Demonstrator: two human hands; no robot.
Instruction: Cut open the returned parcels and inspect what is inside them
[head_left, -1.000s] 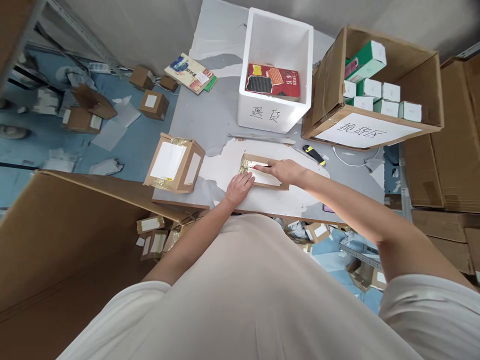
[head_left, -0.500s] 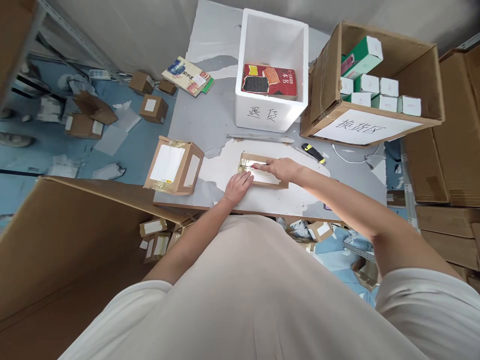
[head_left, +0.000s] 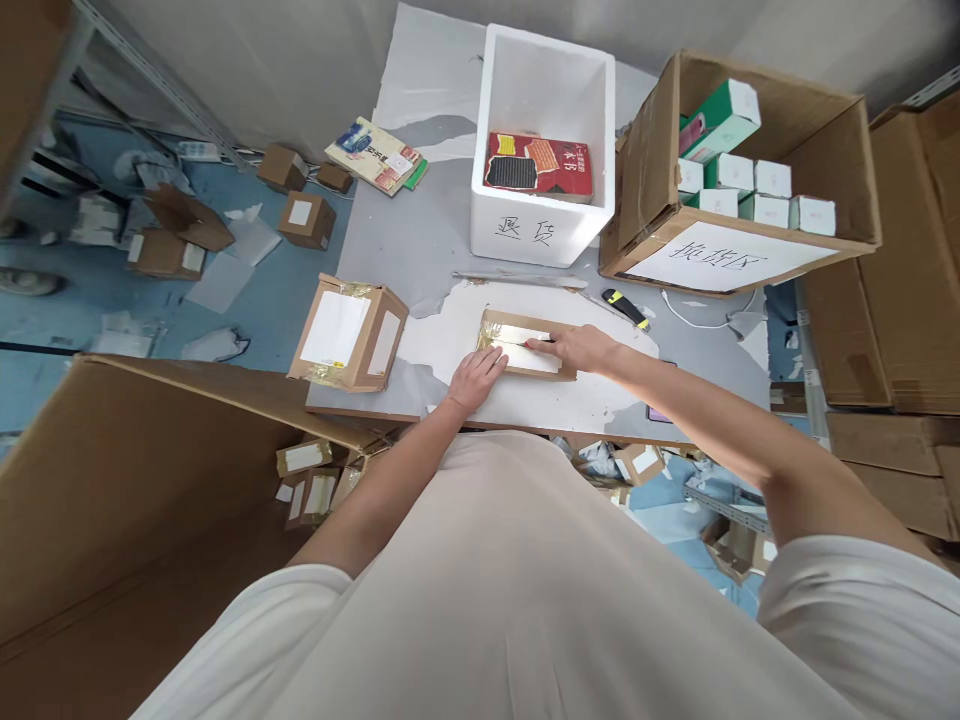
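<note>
- Cardboard carton [head_left: 135, 480] is filling the lower left of the frame, its flap edging under the grey table [head_left: 427, 240].
- Open brown box [head_left: 750, 160] at upper right is holding small white and green packs; beside it a white foam bin [head_left: 544, 230] is holding a red book [head_left: 538, 166].
- Taped parcel [head_left: 349, 333] is sitting left of centre.
- Flat cardboard parcel [head_left: 525, 345] is lying at frame centre on a white patch.
- Right hand [head_left: 581, 347] is resting on the parcel, fingers curled; whether it is gripping anything cannot be told.
- Left hand [head_left: 476, 378] is pressing the parcel's left end, fingers loose, grasping nothing.
- Black-and-yellow cutter [head_left: 627, 309] is lying just right of the parcel.
</note>
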